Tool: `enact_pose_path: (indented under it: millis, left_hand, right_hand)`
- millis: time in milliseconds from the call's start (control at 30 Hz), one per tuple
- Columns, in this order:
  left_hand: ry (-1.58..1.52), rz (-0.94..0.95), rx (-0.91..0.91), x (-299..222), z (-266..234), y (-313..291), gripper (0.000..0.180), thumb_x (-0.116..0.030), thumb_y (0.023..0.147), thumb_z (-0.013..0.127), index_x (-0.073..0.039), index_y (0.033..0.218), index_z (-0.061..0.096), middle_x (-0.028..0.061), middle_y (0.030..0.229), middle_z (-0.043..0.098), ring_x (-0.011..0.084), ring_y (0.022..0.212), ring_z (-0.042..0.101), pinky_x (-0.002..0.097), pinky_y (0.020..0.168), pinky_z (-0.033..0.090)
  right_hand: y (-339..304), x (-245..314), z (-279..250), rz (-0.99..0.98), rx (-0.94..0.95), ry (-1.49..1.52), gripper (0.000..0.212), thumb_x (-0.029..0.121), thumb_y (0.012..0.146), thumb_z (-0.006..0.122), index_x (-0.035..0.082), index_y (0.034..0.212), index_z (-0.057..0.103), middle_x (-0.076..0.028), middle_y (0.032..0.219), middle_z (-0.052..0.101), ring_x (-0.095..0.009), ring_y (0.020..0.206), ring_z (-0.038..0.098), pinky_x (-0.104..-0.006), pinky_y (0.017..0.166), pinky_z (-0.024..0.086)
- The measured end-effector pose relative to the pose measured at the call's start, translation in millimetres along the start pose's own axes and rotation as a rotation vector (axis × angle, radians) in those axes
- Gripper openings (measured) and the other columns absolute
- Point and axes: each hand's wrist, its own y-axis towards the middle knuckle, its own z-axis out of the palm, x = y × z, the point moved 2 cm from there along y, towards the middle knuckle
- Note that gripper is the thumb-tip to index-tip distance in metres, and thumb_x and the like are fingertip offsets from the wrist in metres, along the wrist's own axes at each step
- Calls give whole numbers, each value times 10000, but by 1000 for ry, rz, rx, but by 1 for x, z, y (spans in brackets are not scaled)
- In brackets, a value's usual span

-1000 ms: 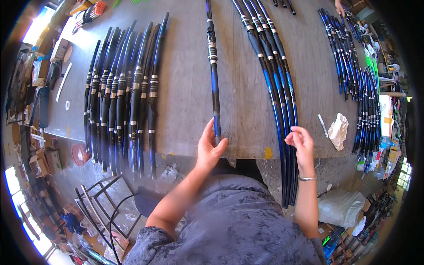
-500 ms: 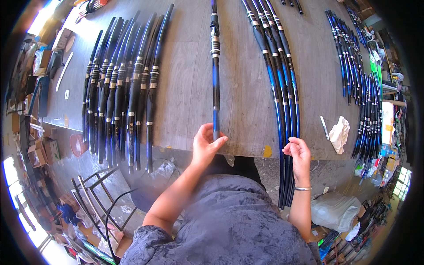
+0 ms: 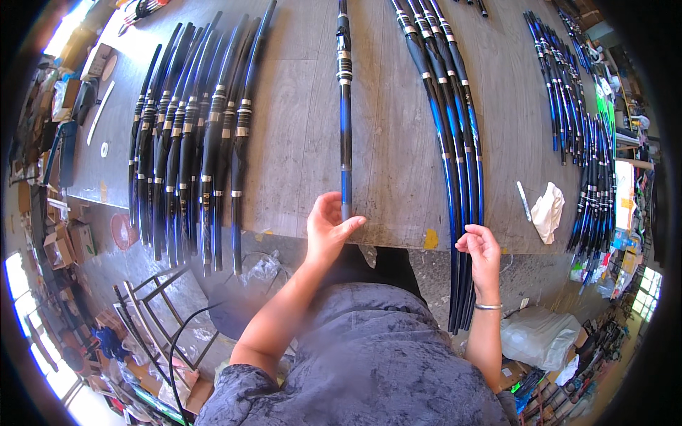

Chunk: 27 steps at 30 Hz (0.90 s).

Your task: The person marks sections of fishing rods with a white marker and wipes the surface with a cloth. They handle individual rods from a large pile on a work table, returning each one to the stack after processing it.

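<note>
A single blue and black rod (image 3: 344,106) lies lengthwise down the middle of the grey wooden table (image 3: 298,149). My left hand (image 3: 328,228) pinches its near end at the table's front edge. My right hand (image 3: 482,248) is closed on one rod of a bundle of several blue and black rods (image 3: 455,142) that runs down the table's right side and overhangs the front edge. My forearms come in from below, the right one with a metal bracelet.
A row of several black rod sections (image 3: 192,142) lies on the left. More blue rods (image 3: 568,85) lie at the far right. A white rag (image 3: 547,211) and a white marker (image 3: 523,201) sit near the right front edge. Boxes and clutter surround the table.
My left hand has shifted its grip at the single rod's near end, the thumb now across it. My right hand has moved slightly down along the bundle.
</note>
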Motion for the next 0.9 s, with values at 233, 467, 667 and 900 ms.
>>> enact_pose_path:
  millis: [233, 467, 667, 900]
  left_hand:
    - [-37, 87, -54, 2, 3, -1, 585, 31, 696, 823, -39, 1138, 446, 54, 1007, 572, 105, 850, 573, 245, 751, 501]
    - [-26, 145, -130, 7, 4, 0, 561, 33, 687, 829, -71, 1062, 425, 43, 971, 560, 89, 808, 571, 224, 687, 494]
    - [-36, 65, -183, 3, -1, -3, 470, -8, 725, 816, -72, 1038, 472, -7, 844, 571, 61, 667, 548, 194, 540, 442]
    - [38, 59, -216, 5, -6, -14, 330, 1, 793, 750, -49, 1022, 519, -6, 886, 591, 65, 769, 575, 209, 650, 470]
  right_hand:
    - [-7, -4, 2, 3, 3, -7, 249, 189, 969, 576, -2, 1129, 572, -46, 856, 638, -124, 784, 620, -269, 745, 515]
    - [-9, -8, -4, -19, 25, -14, 266, 196, 962, 592, -14, 1123, 566, -51, 859, 635, -126, 793, 619, -264, 746, 509]
    - [3, -9, -17, -46, 38, -36, 270, 198, 955, 603, -6, 1129, 572, -48, 850, 634, -126, 781, 619, -260, 720, 508]
    - [33, 2, -2, -135, 91, -162, 198, 155, 962, 586, 18, 1104, 593, -25, 841, 635, -105, 777, 616, -230, 653, 473]
